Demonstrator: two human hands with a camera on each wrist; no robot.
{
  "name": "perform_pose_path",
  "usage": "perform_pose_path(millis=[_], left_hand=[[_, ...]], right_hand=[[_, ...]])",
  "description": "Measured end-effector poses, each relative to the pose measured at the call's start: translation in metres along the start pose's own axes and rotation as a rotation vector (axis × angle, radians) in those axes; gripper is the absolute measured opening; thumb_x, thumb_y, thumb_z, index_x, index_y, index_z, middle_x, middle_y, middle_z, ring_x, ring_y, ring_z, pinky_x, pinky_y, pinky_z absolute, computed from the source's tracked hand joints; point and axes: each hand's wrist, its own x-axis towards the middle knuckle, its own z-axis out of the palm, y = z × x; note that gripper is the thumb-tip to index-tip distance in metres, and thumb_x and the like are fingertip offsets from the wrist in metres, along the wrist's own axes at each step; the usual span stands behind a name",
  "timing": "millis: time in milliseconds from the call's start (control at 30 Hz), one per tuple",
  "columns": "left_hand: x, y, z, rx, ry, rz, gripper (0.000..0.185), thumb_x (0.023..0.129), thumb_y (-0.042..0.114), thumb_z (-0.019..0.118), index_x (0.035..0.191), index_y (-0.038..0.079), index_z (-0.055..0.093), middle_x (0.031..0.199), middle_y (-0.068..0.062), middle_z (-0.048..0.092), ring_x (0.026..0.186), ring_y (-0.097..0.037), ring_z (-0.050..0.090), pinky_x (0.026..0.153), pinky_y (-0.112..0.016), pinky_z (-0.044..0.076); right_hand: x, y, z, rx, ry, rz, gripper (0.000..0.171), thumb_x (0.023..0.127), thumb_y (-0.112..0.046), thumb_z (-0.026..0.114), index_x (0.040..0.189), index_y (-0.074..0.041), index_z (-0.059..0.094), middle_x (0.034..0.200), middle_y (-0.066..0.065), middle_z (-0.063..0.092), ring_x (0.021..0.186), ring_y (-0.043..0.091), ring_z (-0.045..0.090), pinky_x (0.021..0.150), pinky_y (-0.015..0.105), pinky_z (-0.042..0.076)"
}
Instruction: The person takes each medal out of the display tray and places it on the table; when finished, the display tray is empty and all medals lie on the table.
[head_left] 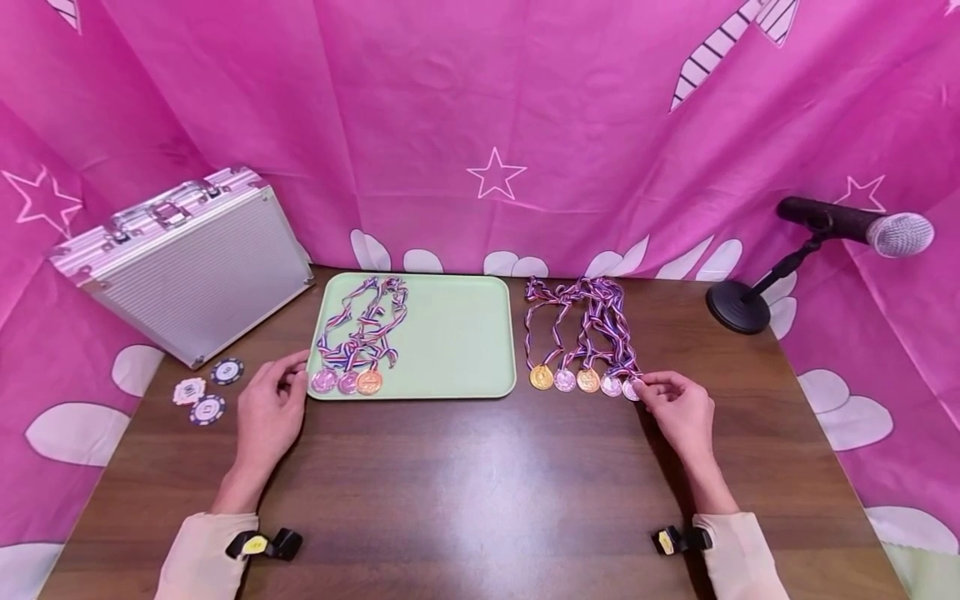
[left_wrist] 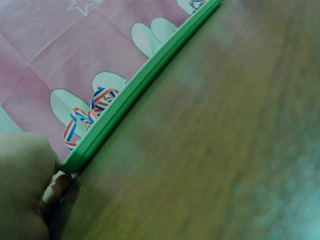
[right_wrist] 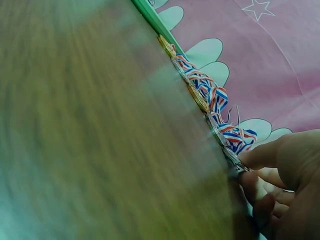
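My left hand (head_left: 272, 410) pinches the front left corner of a green tray (head_left: 450, 333), thumb at the rim and fingers curled beside and below it in the left wrist view. Three medals lie along the tray's front left, the rightmost a bronze medal (head_left: 369, 382); their striped ribbons (head_left: 360, 337) trail behind. To the right of the tray, a row of several medals lies on the table, starting with a gold medal (head_left: 541, 377). My right hand (head_left: 681, 410) pinches the rightmost silver medal (head_left: 632, 389) between thumb and fingers. Its ribbon merges into a tangled heap (head_left: 603, 304).
A silver case (head_left: 202, 275) stands at the back left, with three poker chips (head_left: 207, 409) before it. At the back right a microphone (head_left: 900, 234) sits on a black stand (head_left: 738, 306). A pink curtain (head_left: 420, 125) hangs behind the brown table (head_left: 480, 500).
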Motion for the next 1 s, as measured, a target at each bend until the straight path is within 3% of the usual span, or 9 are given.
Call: perform_pose_path(millis=[167, 500, 633, 867, 1000], left_hand=[[0.000, 0.000, 0.000, 0.001, -0.001, -0.004, 0.030, 0.106, 0.006, 0.066, 0.133, 0.005, 0.079, 0.108, -0.014, 0.072, 0.084, -0.008, 0.052, 0.072, -0.021, 0.037], [0.000, 0.001, 0.000, 0.000, -0.003, -0.009, 0.030, 0.107, 0.006, 0.066, 0.133, 0.004, 0.079, 0.108, -0.014, 0.071, 0.085, -0.010, 0.052, 0.072, -0.021, 0.037], [0.000, 0.001, -0.001, 0.001, -0.003, -0.009, 0.030, 0.107, 0.005, 0.066, 0.134, 0.005, 0.078, 0.108, -0.015, 0.071, 0.085, -0.010, 0.052, 0.072, -0.021, 0.037], [-0.001, 0.001, -0.001, 0.003, -0.008, -0.016, 0.030, 0.107, 0.006, 0.066, 0.135, 0.005, 0.078, 0.110, -0.015, 0.071, 0.085, -0.010, 0.052, 0.073, -0.022, 0.037], [0.000, 0.002, -0.001, 0.004, -0.008, -0.015, 0.030, 0.107, 0.006, 0.066, 0.134, 0.005, 0.078, 0.109, -0.015, 0.071, 0.085, -0.011, 0.052, 0.073, -0.023, 0.037]], right_hand=[[0.001, 0.004, 0.004, -0.098, 0.050, -0.068, 0.014, 0.091, -0.017, 0.092, 0.096, -0.005, 0.086, 0.081, 0.009, 0.078, 0.065, -0.003, 0.059, 0.065, 0.015, 0.042], [0.001, 0.007, 0.005, -0.087, 0.090, -0.065, 0.017, 0.090, -0.020, 0.094, 0.095, -0.005, 0.086, 0.078, 0.008, 0.077, 0.064, -0.005, 0.057, 0.064, 0.015, 0.041], [0.000, 0.007, 0.006, -0.047, 0.116, -0.046, 0.018, 0.090, -0.018, 0.094, 0.096, -0.004, 0.086, 0.077, 0.007, 0.077, 0.063, -0.007, 0.058, 0.062, 0.013, 0.043], [-0.005, 0.003, 0.008, 0.110, 0.177, -0.005, 0.017, 0.091, -0.013, 0.092, 0.096, 0.001, 0.085, 0.069, -0.017, 0.068, 0.061, -0.006, 0.058, 0.060, 0.012, 0.045], [-0.011, -0.004, 0.011, 0.209, 0.205, -0.014, 0.015, 0.092, -0.010, 0.090, 0.096, 0.003, 0.084, 0.068, -0.020, 0.067, 0.060, -0.006, 0.060, 0.058, 0.011, 0.046]])
